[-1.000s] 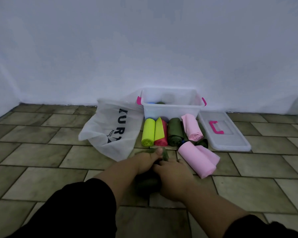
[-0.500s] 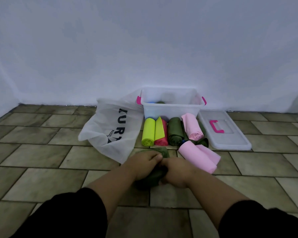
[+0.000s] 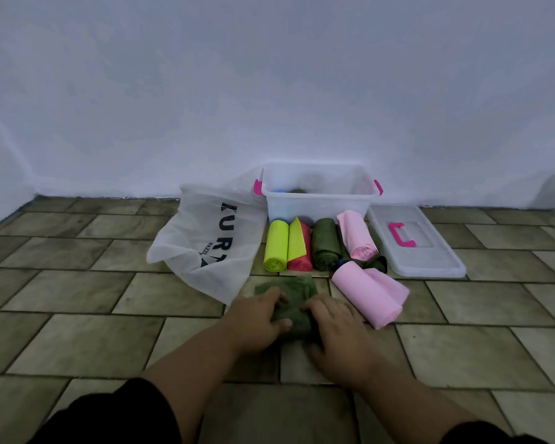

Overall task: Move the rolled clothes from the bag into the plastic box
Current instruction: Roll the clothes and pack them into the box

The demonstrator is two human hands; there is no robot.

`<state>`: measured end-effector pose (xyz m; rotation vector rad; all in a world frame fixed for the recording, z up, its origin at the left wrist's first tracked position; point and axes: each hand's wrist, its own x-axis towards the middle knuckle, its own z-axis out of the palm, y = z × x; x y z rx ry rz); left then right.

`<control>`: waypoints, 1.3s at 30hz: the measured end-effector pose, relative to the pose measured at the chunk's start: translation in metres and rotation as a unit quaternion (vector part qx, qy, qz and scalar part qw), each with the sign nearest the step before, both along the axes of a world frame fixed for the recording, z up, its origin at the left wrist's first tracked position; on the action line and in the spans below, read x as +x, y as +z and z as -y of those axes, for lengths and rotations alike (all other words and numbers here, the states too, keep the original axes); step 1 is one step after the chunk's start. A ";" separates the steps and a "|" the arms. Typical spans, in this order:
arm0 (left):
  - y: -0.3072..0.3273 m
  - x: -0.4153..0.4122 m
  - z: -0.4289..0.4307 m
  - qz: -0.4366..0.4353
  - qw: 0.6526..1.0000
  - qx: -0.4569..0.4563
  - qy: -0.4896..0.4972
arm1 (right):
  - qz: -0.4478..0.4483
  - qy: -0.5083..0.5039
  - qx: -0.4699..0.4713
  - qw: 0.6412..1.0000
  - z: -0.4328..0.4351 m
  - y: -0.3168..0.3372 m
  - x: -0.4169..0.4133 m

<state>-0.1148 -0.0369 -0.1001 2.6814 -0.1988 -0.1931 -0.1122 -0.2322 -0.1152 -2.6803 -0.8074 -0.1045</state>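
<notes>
The dark green cloth [image 3: 293, 310] lies on the floor tiles [image 3: 77, 293] right in front of the person, partly rolled, its loose end spread flat toward the plastic box [image 3: 318, 203]. The left hand [image 3: 257, 318] and right hand [image 3: 337, 328] both press on the roll from either side, fingers curled over it, neither lifting it. The roll's long axis runs left to right between the hands, and the box sits straight ahead by the wall, so I'd guess either hand could carry it forward.
</notes>
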 end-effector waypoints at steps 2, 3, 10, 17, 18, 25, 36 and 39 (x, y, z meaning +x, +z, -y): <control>0.000 -0.002 0.000 0.064 0.996 0.065 -0.009 | 0.008 -0.006 -0.009 1.000 0.001 -0.001 0.004; -0.003 -0.004 0.000 0.109 0.991 0.077 -0.013 | -0.001 -0.009 -0.019 1.000 0.002 0.000 0.008; -0.017 -0.002 -0.001 0.155 0.982 0.100 -0.036 | 0.005 -0.014 -0.085 0.996 -0.001 0.009 0.022; -0.007 0.001 0.013 0.147 0.972 0.015 0.184 | 0.013 -0.085 -0.122 0.989 -0.014 0.014 0.026; -0.005 -0.003 0.020 0.108 0.956 -0.090 0.256 | -0.024 -0.126 -0.113 0.985 -0.017 0.017 0.028; 0.003 0.002 0.065 -0.147 0.723 -0.558 0.380 | -0.233 -0.189 0.003 0.954 -0.022 0.031 0.027; 0.012 0.003 0.058 -0.042 0.702 -0.676 0.219 | -0.425 -0.039 0.396 0.813 -0.003 0.035 0.020; 0.030 0.016 0.057 0.042 0.773 -0.616 0.145 | -0.343 0.004 0.398 0.851 -0.004 0.042 0.029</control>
